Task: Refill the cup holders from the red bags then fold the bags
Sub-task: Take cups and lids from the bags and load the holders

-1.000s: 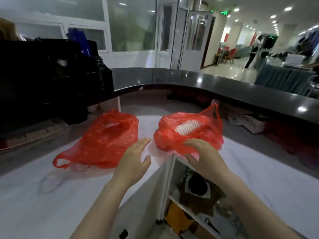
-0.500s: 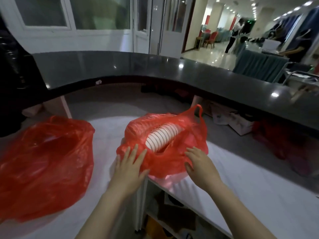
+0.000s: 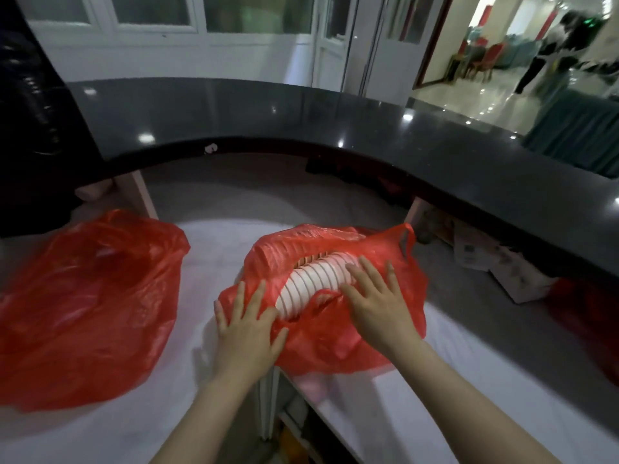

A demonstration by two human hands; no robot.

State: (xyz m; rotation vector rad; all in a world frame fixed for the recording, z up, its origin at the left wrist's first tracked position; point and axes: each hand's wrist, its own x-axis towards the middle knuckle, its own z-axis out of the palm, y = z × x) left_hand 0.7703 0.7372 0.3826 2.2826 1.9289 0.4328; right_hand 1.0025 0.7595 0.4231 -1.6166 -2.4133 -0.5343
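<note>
I judge the step in hand to be opening the first bag to reach its cups; no refilling has begun. The open red bag (image 3: pixel 338 333) lies on the white worktop (image 3: pixel 207 413), and every position below is given from it. A stack of white cups (image 3: pixel 311 283) lies on its side in the bag's mouth. My left hand (image 3: pixel 248 326) rests flat on the bag's near-left edge, fingers spread and gripping nothing. My right hand (image 3: pixel 378 303) lies flat on its right side, straight fingertips touching the cups, likewise holding nothing. The next move calls for closing a hand round the stack and drawing it clear of the film. Count: two red bags, the second red bag (image 3: pixel 87 296) lying well left of the first; one visible cup stack, rims too many to count reliably; no cup holders in view. The dark counter (image 3: pixel 335 118) curves beyond.
</note>
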